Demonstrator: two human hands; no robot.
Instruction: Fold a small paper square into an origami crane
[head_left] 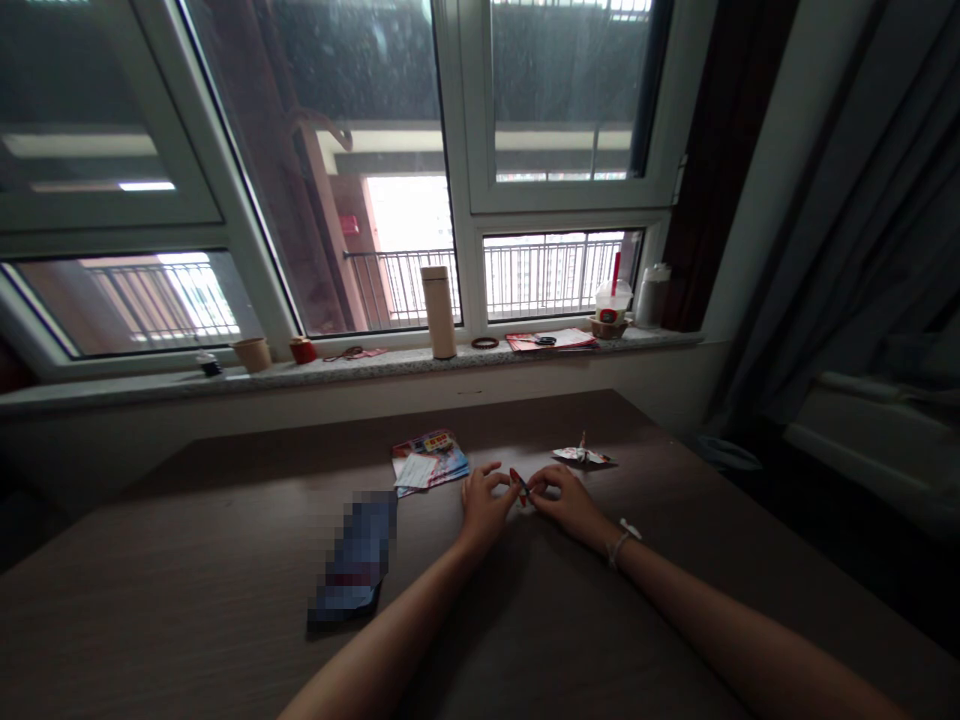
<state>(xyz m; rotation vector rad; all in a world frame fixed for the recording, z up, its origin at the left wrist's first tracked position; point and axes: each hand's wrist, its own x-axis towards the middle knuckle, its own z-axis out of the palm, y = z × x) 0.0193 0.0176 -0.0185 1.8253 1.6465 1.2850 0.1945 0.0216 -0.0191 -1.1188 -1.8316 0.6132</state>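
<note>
Both hands meet above the middle of the brown table. My left hand (pixel 486 502) pinches the left side of a small folded paper piece (pixel 519 487), red-orange and dark. On its right side, the fingers of my right hand (pixel 561 497) are closed on the same piece. The exact shape of the fold is too small to make out. A white folded paper crane (pixel 583 453) with coloured marks rests on the table just beyond my right hand. Colourful paper packets (pixel 442 458) with a white slip on top lie behind and left of my left hand.
A blurred dark blue object (pixel 354 560) lies on the table (pixel 225 520) left of my left forearm. Along the windowsill (pixel 375 365) stand a tan bottle (pixel 439 312), a paper cup (pixel 253 354), a drink cup with a red straw (pixel 612 302), and papers with scissors (pixel 551 341).
</note>
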